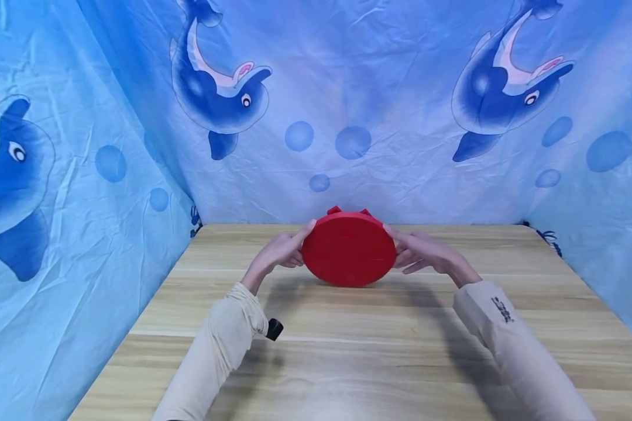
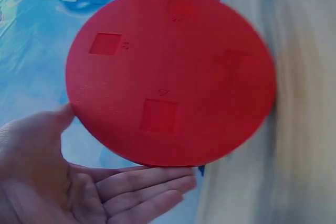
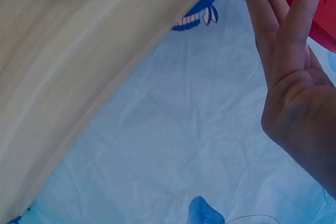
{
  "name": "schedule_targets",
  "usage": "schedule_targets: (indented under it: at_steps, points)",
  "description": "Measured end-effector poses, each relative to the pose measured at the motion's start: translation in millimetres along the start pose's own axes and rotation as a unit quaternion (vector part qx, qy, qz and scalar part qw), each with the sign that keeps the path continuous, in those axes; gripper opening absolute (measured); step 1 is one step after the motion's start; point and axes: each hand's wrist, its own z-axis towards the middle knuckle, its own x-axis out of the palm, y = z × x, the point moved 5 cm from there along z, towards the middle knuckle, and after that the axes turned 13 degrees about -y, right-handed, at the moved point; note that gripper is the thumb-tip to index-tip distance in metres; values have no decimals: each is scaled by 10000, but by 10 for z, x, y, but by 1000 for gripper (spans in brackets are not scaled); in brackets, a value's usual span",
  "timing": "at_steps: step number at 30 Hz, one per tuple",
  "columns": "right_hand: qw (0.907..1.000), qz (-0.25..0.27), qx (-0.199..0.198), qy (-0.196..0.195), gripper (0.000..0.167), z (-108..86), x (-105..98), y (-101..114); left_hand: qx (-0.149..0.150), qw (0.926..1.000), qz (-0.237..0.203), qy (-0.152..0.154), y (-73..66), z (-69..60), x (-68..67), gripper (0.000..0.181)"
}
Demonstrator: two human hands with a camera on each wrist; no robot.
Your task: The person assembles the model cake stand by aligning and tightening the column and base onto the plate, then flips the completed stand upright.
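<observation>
A round red board point(image 1: 349, 251) is tilted up with its flat face toward me, near the back of the table. In the left wrist view its face shows shallow square recesses with small engraved marks beside them. Two red pieces point(image 1: 334, 209) stick up behind its top edge. My left hand point(image 1: 283, 248) holds the left rim, thumb near the top and fingers lower down. On the opposite rim my right hand point(image 1: 423, 251) holds it likewise, thumb on the upper edge. Whether the lower edge touches the table I cannot tell.
The wood-grain table point(image 1: 347, 362) stretches out under both arms. Blue cloth walls point(image 1: 400, 175) with dolphins stand behind and at both sides. Dark cords point(image 1: 550, 240) hang at the table's back right corner. A small black object point(image 1: 275, 329) sits at the left sleeve cuff.
</observation>
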Motion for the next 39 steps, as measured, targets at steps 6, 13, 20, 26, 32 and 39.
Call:
schedule_targets:
  at_steps: [6,13,20,26,32,39]
  points:
    - [9994,-211,262,90,83,22,-34,65,-240,9971,434,576,-98,65,14,92]
    - [9991,-270,330,54,84,72,-51,98,-109,9975,511,484,-148,115,41,85]
    - [9987,-353,356,40,85,68,-97,113,249,9959,846,218,-195,119,68,81]
    - [9989,-337,319,54,81,67,-125,113,395,9932,1097,28,-184,147,104,77]
    - [9990,-256,361,63,75,87,-148,76,440,9889,1379,-338,-190,146,132,75]
    - [9993,-153,348,55,68,91,-171,48,595,9808,1658,-834,-213,155,177,68]
